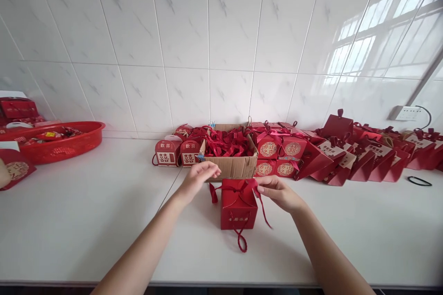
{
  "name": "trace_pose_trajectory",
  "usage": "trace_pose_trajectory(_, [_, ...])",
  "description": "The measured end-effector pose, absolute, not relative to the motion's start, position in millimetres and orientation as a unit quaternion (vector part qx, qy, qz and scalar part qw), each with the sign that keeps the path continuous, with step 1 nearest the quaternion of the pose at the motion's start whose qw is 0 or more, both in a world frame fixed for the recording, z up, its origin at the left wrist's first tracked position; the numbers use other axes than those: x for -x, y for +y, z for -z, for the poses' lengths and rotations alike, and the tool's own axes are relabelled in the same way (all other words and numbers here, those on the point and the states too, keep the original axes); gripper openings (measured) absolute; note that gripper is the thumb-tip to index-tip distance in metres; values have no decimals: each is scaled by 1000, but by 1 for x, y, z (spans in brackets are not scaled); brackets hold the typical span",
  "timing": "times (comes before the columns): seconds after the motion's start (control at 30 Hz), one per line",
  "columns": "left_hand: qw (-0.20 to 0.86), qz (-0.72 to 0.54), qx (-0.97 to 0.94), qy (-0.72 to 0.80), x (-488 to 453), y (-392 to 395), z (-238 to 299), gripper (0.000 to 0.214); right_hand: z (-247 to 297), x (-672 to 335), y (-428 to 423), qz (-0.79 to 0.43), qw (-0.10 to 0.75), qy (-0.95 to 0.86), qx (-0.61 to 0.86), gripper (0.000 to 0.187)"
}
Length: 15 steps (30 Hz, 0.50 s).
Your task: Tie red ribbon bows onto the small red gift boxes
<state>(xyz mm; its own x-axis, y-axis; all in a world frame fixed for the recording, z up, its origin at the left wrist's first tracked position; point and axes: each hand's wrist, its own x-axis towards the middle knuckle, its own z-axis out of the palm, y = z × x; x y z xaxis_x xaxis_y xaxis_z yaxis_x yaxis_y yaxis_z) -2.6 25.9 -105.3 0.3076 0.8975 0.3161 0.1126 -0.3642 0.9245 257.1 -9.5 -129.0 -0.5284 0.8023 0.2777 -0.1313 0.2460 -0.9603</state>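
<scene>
A red gift box [238, 212] with gold lettering stands upright on the white counter in front of me. A red ribbon [238, 188] is tied across its top, with a loose end on each side. A twisted red cord loop [242, 242] hangs from its front onto the counter. My right hand [280, 193] pinches the ribbon at the box's upper right between thumb and fingers. Above the box's left side, my left hand [202, 175] is apart from the ribbon, its fingers loosely bent and nothing visible in them.
Behind the gift box stands a cardboard box [235, 167] full of red ribbons. Small red boxes [167, 153] flank it on the left, stacked boxes [292, 149] and bags [358, 161] on the right. A red plastic basket [69, 147] of wrapped sweets sits far left. A black loop [419, 181] lies far right.
</scene>
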Motion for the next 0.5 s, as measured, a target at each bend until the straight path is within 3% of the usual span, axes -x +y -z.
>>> trace_pose_trajectory(0.17, [371, -391, -751, 383, -38, 10, 86, 35, 117, -240, -4, -524, 389, -706, 274, 31])
trace_pose_trajectory(0.37, [263, -413, -781, 389, -54, 8, 83, 16, 128, -233, 2, -490, 481, -663, 298, 23])
trace_pose_trajectory(0.5, [232, -411, -798, 374, -56, 5, 78, 10, 131, -226, -2, -455, 466, -679, 339, 23])
